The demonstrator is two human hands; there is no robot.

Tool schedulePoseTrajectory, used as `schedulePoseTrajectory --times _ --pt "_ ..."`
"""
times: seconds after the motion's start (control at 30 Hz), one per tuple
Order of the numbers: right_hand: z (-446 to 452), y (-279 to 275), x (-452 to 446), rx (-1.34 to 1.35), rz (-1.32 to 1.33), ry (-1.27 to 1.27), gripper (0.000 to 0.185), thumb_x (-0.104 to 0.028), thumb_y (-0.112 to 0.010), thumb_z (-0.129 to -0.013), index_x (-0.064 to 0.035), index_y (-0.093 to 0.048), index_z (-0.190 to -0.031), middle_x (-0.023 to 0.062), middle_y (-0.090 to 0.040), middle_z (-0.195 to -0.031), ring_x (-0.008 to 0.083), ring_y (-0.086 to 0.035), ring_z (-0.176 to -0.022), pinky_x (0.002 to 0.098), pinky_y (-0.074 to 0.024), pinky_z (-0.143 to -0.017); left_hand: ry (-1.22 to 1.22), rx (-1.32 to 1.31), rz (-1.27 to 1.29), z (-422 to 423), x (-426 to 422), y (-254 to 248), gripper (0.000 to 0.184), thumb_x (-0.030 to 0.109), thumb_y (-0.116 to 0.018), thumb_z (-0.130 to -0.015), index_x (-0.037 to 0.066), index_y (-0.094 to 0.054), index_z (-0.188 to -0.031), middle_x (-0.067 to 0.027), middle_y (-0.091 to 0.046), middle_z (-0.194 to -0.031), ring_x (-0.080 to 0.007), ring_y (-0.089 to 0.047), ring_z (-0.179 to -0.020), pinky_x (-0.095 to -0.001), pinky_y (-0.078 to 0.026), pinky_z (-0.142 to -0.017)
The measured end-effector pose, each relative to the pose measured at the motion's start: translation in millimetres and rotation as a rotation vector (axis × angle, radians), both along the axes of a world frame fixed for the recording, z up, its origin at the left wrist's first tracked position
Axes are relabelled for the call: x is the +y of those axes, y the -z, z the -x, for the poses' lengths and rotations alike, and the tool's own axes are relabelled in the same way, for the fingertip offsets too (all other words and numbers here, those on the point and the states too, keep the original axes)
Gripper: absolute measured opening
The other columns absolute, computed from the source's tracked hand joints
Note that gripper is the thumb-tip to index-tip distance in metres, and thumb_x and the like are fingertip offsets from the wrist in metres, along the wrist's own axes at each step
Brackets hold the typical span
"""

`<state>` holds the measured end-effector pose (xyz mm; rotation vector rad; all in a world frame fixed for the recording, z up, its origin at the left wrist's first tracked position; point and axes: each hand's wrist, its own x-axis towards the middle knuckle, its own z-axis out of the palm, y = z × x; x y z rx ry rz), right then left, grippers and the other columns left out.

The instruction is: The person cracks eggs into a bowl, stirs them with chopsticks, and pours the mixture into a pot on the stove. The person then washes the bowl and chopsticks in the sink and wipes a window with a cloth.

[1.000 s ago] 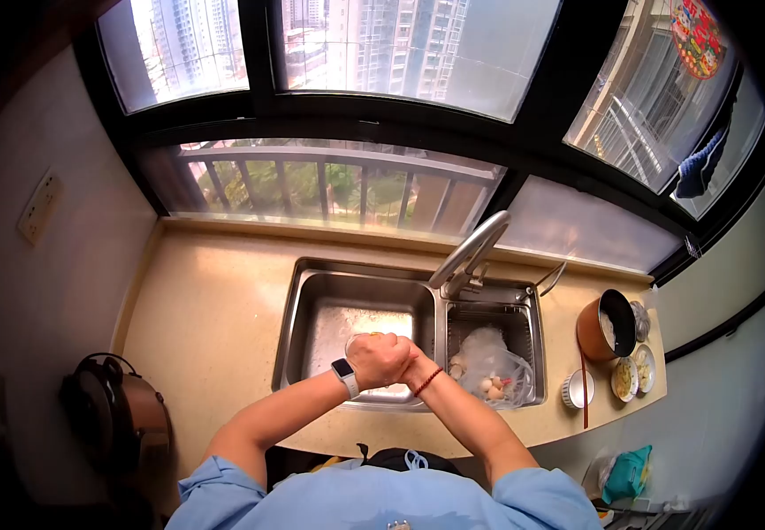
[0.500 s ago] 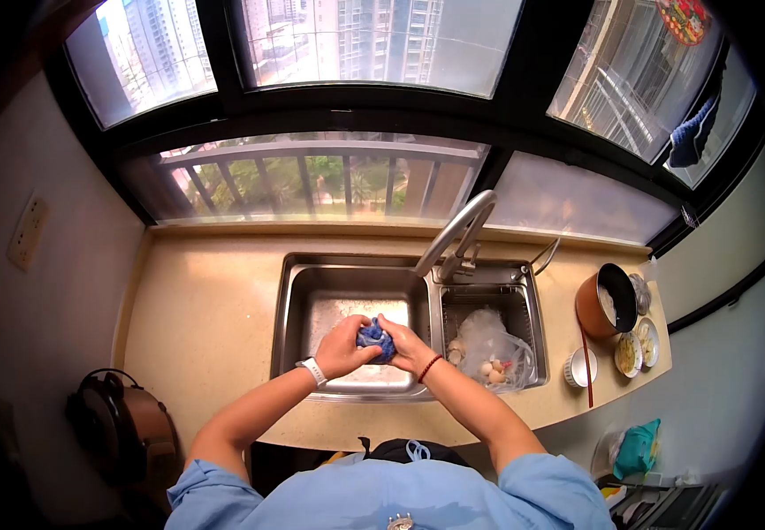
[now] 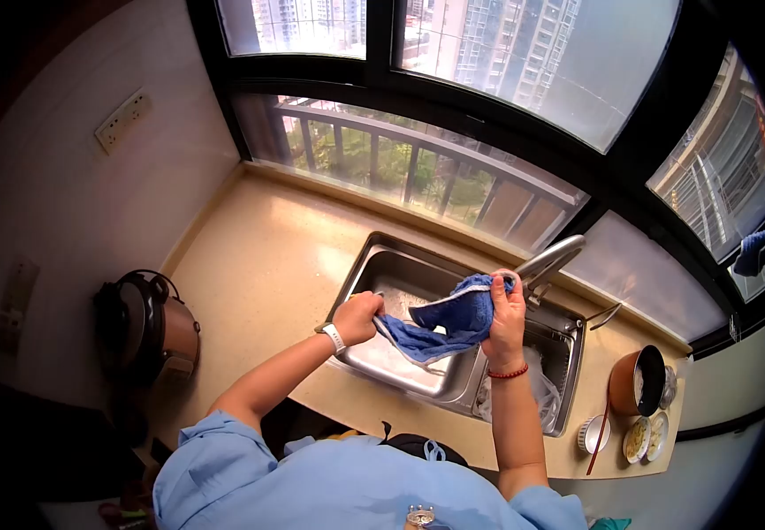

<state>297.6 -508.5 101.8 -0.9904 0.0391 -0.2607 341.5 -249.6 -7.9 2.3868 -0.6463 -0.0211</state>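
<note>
A blue cloth with a pale edge (image 3: 453, 322) is stretched out above the sink (image 3: 365, 358). My left hand (image 3: 357, 318) is closed on its left corner, in a fist with a white watch band at the wrist. At the cloth's right end, my right hand (image 3: 505, 322) grips the fabric between thumb and fingers; a red bead bracelet circles that wrist. Between the hands the cloth sags and is partly folded over. It hides part of the large basin beneath.
A curved faucet (image 3: 552, 256) rises behind the sink. The smaller basin holds a clear plastic bag (image 3: 540, 402). On the right stand a brown pot (image 3: 627, 389), a white ribbed cup (image 3: 591, 435) and two small dishes of food (image 3: 637, 439). A rice cooker (image 3: 175, 327) sits at the left.
The blue cloth was bunched between both hands and is now spread out. My hands have moved apart, the right one up and to the right. The view has turned left and tilted.
</note>
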Motion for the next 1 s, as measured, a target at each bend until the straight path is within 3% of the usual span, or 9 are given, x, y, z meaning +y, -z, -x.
schedulePoseTrajectory --times 0.13,0.2,0.27,0.4,0.5,0.63,0.7,0.8,1.0 --pt "-2 -62 -2 -0.116 -0.022 -0.157 0.014 -0.021 -0.055 -0.1 -0.0082 -0.056 -0.106 0.0057 -0.064 -0.087 0.0149 -0.065 -0.075 0.0273 -0.0579 -0.066 -0.006 0.066 -0.254 -1 18 -9 0.018 0.01 -0.068 -0.07 0.009 -0.062 -0.087 -0.014 -0.06 -0.096 -0.0355 -0.057 -0.097 -0.0462 -0.047 -0.082" --pt "-4 -92 7 -0.117 -0.022 -0.299 0.014 -0.02 -0.054 -0.1 -0.0079 -0.055 -0.107 0.0068 -0.065 -0.089 0.0164 -0.067 -0.076 0.0288 -0.0602 -0.065 0.159 0.422 -0.283 -6 14 -27 0.087 0.017 -0.082 -0.062 0.005 -0.043 -0.138 -0.0218 -0.047 -0.132 -0.0353 -0.043 -0.128 -0.0402 -0.038 -0.106" --pt "-10 -112 27 -0.114 0.006 -0.45 0.016 -0.022 -0.055 -0.1 -0.0079 -0.056 -0.107 0.0047 -0.065 -0.087 0.014 -0.067 -0.077 0.0266 -0.0586 -0.067 0.341 0.583 0.298 -3 -3 -45 0.132 0.023 -0.09 -0.057 0.004 -0.004 -0.155 -0.0246 -0.021 -0.156 -0.036 -0.021 -0.145 -0.0386 -0.017 -0.118" --pt "-32 -121 50 -0.139 -0.029 -0.556 0.024 -0.025 -0.058 -0.099 -0.0061 -0.057 -0.114 0.005 -0.067 -0.092 0.0121 -0.068 -0.079 0.0244 -0.0572 -0.071 0.383 0.927 0.682 9 -46 -94 0.083 0.017 -0.082 -0.075 0.001 -0.039 -0.144 -0.0145 -0.053 -0.138 -0.0239 -0.052 -0.125 -0.036 -0.04 -0.107" --pt "-49 -114 22 -0.207 -0.074 -0.608 0.053 -0.048 -0.052 -0.098 -0.0049 -0.051 -0.129 0.0109 -0.065 -0.112 0.0189 -0.065 -0.104 0.0353 -0.0542 -0.09 0.277 1.014 1.274 14 -54 -120 0.031 0.011 -0.066 -0.091 0.004 -0.061 -0.121 -0.0088 -0.067 -0.111 -0.0164 -0.066 -0.099 -0.0314 -0.057 -0.085" --pt "-26 -49 7 0.163 0.184 -0.614 0.09 -0.074 -0.051 -0.084 0.0006 -0.047 -0.134 0.0163 -0.055 -0.128 0.026 -0.056 -0.117 0.0404 -0.044 -0.102 0.029 0.709 1.202 7 -56 -169 0.027 0.023 -0.055 -0.097 0.005 -0.065 -0.114 -0.0055 -0.069 -0.101 -0.0117 -0.066 -0.087 -0.025 -0.055 -0.075" --pt "-5 -36 22 0.025 0.29 -0.607 0.087 -0.071 -0.053 -0.086 0.0016 -0.047 -0.134 0.0143 -0.057 -0.124 0.0219 -0.057 -0.114 0.036 -0.0452 -0.099 -0.114 0.733 1.149 -3 -57 -160 0.024 0.025 -0.054 -0.096 0.006 -0.066 -0.103 -0.0032 -0.066 -0.088 -0.0102 -0.063 -0.073 -0.0242 -0.052 -0.06" --pt "-7 -11 22 0.021 0.433 -0.536 0.042 -0.028 -0.069 -0.093 0.0021 -0.057 -0.119 0.0049 -0.064 -0.105 0.0098 -0.06 -0.095 0.0238 -0.048 -0.084 -0.177 0.796 0.872 6 -56 -157 0.009 0.021 -0.061 -0.089 0.012 -0.063 -0.09 0.0033 -0.056 -0.067 -0.0043 -0.049 -0.047 -0.0191 -0.031 -0.036" --pt "-18 -12 -3 0.141 0.231 -0.445 0.02 -0.015 -0.065 -0.094 -0.0007 -0.058 -0.106 0.0041 -0.066 -0.093 0.0107 -0.063 -0.083 0.0261 -0.0542 -0.078 -0.046 0.973 0.944 -10 -13 -151 0.019 0.011 -0.07 -0.087 0.002 -0.064 -0.102 -0.0031 -0.065 -0.078 -0.0073 -0.059 -0.054 -0.0172 -0.042 -0.039"
